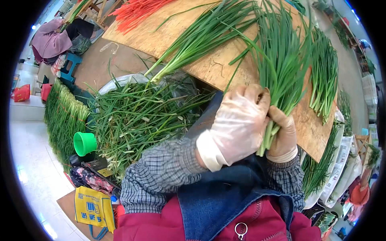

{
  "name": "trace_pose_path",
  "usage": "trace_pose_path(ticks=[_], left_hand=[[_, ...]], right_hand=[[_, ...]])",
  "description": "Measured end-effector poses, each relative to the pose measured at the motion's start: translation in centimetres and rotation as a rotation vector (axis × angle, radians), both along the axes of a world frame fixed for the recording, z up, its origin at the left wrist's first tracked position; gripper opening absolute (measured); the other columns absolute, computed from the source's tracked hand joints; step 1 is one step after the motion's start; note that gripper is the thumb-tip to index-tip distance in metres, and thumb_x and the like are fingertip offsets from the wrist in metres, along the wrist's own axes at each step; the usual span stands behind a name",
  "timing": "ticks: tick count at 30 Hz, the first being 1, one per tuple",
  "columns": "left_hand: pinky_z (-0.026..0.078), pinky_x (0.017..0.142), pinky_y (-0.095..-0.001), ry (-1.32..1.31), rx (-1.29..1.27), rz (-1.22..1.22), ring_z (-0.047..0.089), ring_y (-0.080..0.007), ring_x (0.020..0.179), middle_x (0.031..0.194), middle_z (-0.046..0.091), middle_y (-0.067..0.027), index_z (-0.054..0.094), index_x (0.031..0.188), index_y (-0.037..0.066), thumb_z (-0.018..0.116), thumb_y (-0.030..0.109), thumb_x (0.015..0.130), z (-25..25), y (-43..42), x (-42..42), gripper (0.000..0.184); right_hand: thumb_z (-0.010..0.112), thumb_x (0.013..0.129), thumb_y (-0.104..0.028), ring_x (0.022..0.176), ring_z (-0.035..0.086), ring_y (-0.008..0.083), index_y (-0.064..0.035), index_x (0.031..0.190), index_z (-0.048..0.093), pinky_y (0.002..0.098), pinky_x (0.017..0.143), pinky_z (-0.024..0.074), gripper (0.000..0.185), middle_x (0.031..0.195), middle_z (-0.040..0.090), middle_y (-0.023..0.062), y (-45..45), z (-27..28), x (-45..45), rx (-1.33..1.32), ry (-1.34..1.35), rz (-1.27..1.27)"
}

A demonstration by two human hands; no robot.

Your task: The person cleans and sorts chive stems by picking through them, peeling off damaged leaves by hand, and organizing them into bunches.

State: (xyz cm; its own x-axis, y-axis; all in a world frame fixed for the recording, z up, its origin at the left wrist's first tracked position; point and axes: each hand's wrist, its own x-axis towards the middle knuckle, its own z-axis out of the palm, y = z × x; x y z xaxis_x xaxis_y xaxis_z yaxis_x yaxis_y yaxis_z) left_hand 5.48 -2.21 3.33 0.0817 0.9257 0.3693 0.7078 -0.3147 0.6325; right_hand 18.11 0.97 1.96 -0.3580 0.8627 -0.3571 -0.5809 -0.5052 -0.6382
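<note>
A bunch of chives (281, 60), with long flat green leaves and pale stem ends, is held upright in front of me over the board's near edge. My right hand (284, 138), in a thin glove, wraps round its lower stems, thumb across the front. From the left, my left hand (239, 122), in a whitish glove, has its fingers curled against the same stems; its fingertips are partly hidden. A second bunch (325, 76) lies on the board to the right. More loose chives (205, 36) lie to the left, stem ends overhanging the edge.
Red strips (138, 14) lie on the wooden board (217, 72). Below it on the left is a heap of loose leaves and trimmings (136, 116). Stacked chives (66, 120), a green cup (85, 143) and a yellow bag (93, 209) are further left. Another person (52, 42) sits at upper left.
</note>
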Motion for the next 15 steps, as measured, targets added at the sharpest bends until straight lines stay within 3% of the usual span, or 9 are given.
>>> trace_pose_path(ticks=[2,3,4,6,9,10,14,15], left_hand=[[0.045,0.081,-0.038,-0.15,-0.102,-0.251,0.054,-0.0342,0.094,0.1,0.055,-0.0217,0.057,0.105,-0.004,0.063,0.017,0.078,0.4,1.6,-1.6,0.035],[0.045,0.082,-0.0369,-0.389,-0.109,-0.333,0.056,-0.0328,0.094,0.102,0.056,-0.0217,0.057,0.104,-0.003,0.064,0.023,0.079,-0.2,2.7,-2.7,0.037],[0.046,0.08,-0.036,-0.469,-0.171,-0.139,0.058,-0.0308,0.093,0.102,0.056,-0.0212,0.058,0.104,-0.004,0.063,0.026,0.08,0.0,3.5,-3.2,0.039],[0.048,0.075,-0.0364,-0.025,-0.094,0.242,0.057,-0.0312,0.091,0.098,0.057,-0.0202,0.058,0.101,-0.005,0.064,0.027,0.078,-1.2,6.1,-3.7,0.039],[0.048,0.073,-0.0382,0.439,-0.113,0.402,0.058,-0.0308,0.087,0.093,0.056,-0.0203,0.058,0.093,-0.004,0.064,0.025,0.076,-4.1,10.1,-2.8,0.034],[0.049,0.065,-0.0386,0.549,0.012,0.483,0.059,-0.0301,0.077,0.084,0.056,-0.0184,0.057,0.085,-0.001,0.063,0.018,0.072,-6.0,11.3,-2.5,0.023],[0.048,0.052,-0.0369,0.566,-0.046,0.391,0.059,-0.0271,0.062,0.071,0.056,-0.0145,0.055,0.08,0.0,0.056,0.006,0.068,-7.0,10.7,-3.6,0.013],[0.049,0.05,-0.0363,0.492,0.077,0.391,0.06,-0.0255,0.062,0.073,0.057,-0.0158,0.055,0.079,0.0,0.054,0.004,0.07,-7.1,8.7,-4.4,0.01]], right_hand=[[0.059,0.076,-0.003,0.073,0.06,0.0178,0.0028,0.103,0.053,0.0297,0.063,0.0529,0.029,0.09,0.06,0.0106,0.8,-0.7,1.6,-0.003,0.046,0.039],[0.058,0.076,-0.006,0.065,0.056,0.016,0.0023,0.099,0.053,0.0293,0.055,0.0489,0.024,0.087,0.059,0.0101,1.3,-0.2,2.7,-0.084,0.222,0.172],[0.057,0.077,-0.008,0.058,0.051,0.0146,0.0011,0.094,0.054,0.0291,0.05,0.0444,0.02,0.082,0.058,0.0093,1.9,0.2,3.1,-0.075,0.16,0.158],[0.057,0.077,-0.008,0.057,0.05,0.0141,0.0012,0.096,0.053,0.0297,0.049,0.0446,0.022,0.08,0.057,0.0086,2.8,1.5,3.2,-0.082,0.252,0.164],[0.053,0.081,-0.008,0.057,0.05,0.0109,0.0035,0.114,0.041,0.0249,0.046,0.0446,0.037,0.079,0.051,0.0078,3.8,3.9,3.8,-0.004,0.399,0.267],[0.051,0.084,-0.009,0.057,0.05,0.0104,0.0038,0.118,0.036,0.0245,0.045,0.0457,0.04,0.08,0.05,0.008,4.1,5.1,4.2,0.051,0.452,0.309],[0.046,0.09,-0.014,0.059,0.051,0.0101,0.0083,0.122,0.025,0.0268,0.046,0.0495,0.044,0.087,0.048,0.0095,7.0,9.4,5.1,0.28,0.554,0.472],[0.045,0.091,-0.013,0.06,0.051,0.0103,0.009,0.122,0.024,0.0268,0.046,0.0486,0.044,0.086,0.047,0.0091,7.5,9.4,4.8,0.301,0.572,0.47]])
